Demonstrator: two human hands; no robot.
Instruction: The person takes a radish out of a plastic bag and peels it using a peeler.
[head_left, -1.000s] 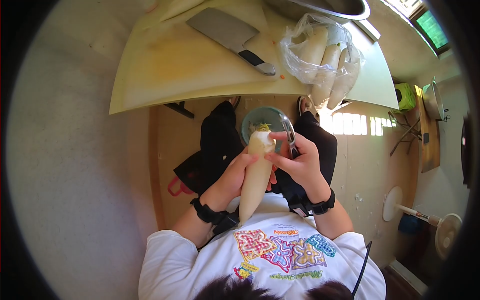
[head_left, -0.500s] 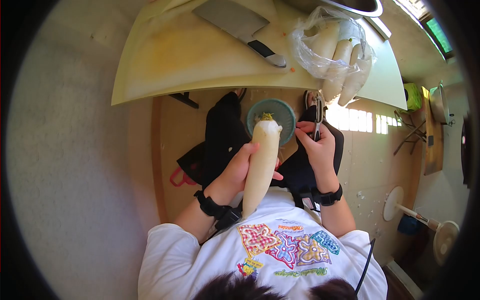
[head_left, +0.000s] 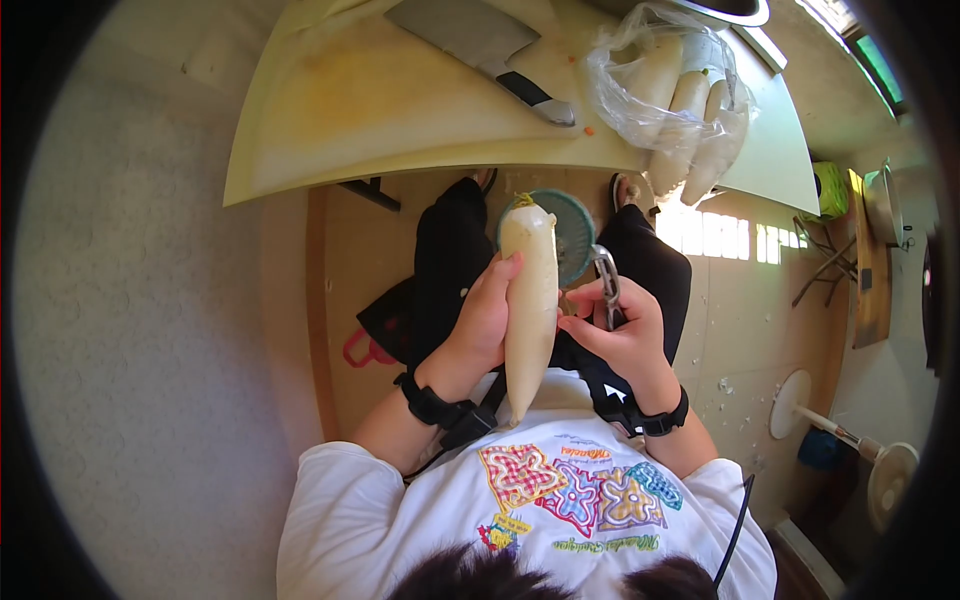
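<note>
A pale white radish (head_left: 528, 305) stands nearly upright in front of my shirt, its trimmed green top pointing away from me and its thin tip towards me. My left hand (head_left: 482, 315) is wrapped round it from the left side. Close to the radish's right side, my right hand (head_left: 625, 325) grips a peeler (head_left: 606, 285), its metal head pointing away from me; part of the handle is hidden by the fingers. Below, on the floor between my feet, sits a blue-green plastic basket (head_left: 578, 225), partly covered by the radish.
On the table (head_left: 400, 150) ahead lie a cleaver (head_left: 480, 45) and a clear plastic bag (head_left: 620, 105) with several white radishes (head_left: 683, 125). A metal bowl (head_left: 745, 12) stands at the back. A fan (head_left: 888, 475) is at the right, and a pink-handled bag (head_left: 365, 348) lies at the left.
The radish has tilted more upright and shifted slightly. My right hand has brought the peeler down and left, nearer the radish.
</note>
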